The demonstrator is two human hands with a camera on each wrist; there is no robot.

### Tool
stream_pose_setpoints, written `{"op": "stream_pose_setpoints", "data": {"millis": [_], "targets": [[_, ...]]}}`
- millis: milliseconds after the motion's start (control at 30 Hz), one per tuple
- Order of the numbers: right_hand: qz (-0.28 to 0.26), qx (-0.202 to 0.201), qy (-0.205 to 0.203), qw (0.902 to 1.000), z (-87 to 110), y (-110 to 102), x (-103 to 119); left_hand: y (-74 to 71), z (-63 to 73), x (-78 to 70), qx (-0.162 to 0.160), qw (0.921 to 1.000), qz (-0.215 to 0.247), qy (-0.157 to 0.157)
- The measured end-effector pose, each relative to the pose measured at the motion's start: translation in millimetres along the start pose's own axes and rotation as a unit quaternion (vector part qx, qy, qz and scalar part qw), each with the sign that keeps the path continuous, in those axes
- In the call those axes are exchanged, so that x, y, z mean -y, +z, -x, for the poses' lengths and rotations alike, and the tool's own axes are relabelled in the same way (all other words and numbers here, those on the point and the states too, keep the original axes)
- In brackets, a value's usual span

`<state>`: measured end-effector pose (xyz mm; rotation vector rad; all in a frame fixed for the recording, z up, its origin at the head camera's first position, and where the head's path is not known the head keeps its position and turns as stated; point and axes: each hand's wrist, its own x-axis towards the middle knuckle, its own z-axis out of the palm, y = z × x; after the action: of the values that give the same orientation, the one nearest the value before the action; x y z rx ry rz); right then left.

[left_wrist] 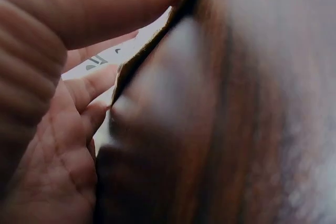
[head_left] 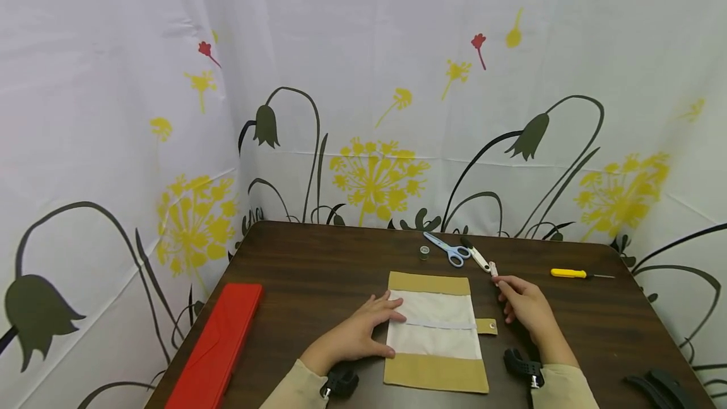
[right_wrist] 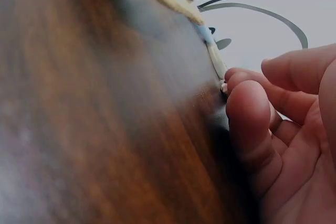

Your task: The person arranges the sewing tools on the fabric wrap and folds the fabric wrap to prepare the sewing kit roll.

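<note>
A tan-and-white fabric pouch (head_left: 434, 374) lies spread flat on the table, its snap tab (head_left: 486, 326) sticking out to the right. My left hand (head_left: 360, 330) rests along its left edge, fingers spread over the white part and thumb near the lower tan band. In the left wrist view the thumb (left_wrist: 121, 3) presses at the pouch's edge. Right of the pouch, my right hand (head_left: 525, 305) pinches the near end of a small whitish object (head_left: 493, 267) between thumb and finger. The fingertips partly cover that object in the right wrist view, and its kind cannot be told.
Beyond the pouch lie blue-handled scissors (head_left: 456, 254), a white-and-black tool (head_left: 478, 256) and a small round bobbin-like piece (head_left: 424, 252). A yellow-handled screwdriver-like tool (head_left: 569, 273) is at right. A red box (head_left: 218, 346) stands at left, black curved objects (head_left: 661, 389) at lower right.
</note>
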<state>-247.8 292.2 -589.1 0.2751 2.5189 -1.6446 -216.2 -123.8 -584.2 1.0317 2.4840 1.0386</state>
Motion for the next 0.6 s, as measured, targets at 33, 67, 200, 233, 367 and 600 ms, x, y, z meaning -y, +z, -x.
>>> {"op": "stream_pose_setpoints", "data": {"millis": [33,67,200,233,367,600], "targets": [[-0.007,-0.002,0.000,1.0000,0.7,-0.3,-0.1,1.1,0.2,0.0,0.003,1.0000,-0.007,-0.002],[-0.014,-0.004,0.001,0.9999,1.8,-0.4,-0.7,2.5,0.9,0.0,0.007,0.9999,-0.012,-0.006],[-0.033,-0.010,0.012,0.9994,4.7,-2.6,-6.7,7.0,1.7,-3.9,0.024,0.9991,-0.031,-0.018],[-0.034,-0.011,0.015,0.9992,5.2,-3.4,-7.5,7.6,1.4,-4.9,0.027,0.9988,-0.035,-0.020],[-0.027,-0.019,0.022,0.9992,5.8,-4.6,-5.0,6.0,-0.9,-6.6,0.022,0.9989,-0.031,-0.026],[0.011,-0.058,0.025,0.9979,1.7,-3.7,1.3,2.2,-1.3,-3.9,-0.005,0.9985,-0.002,-0.055]]}}
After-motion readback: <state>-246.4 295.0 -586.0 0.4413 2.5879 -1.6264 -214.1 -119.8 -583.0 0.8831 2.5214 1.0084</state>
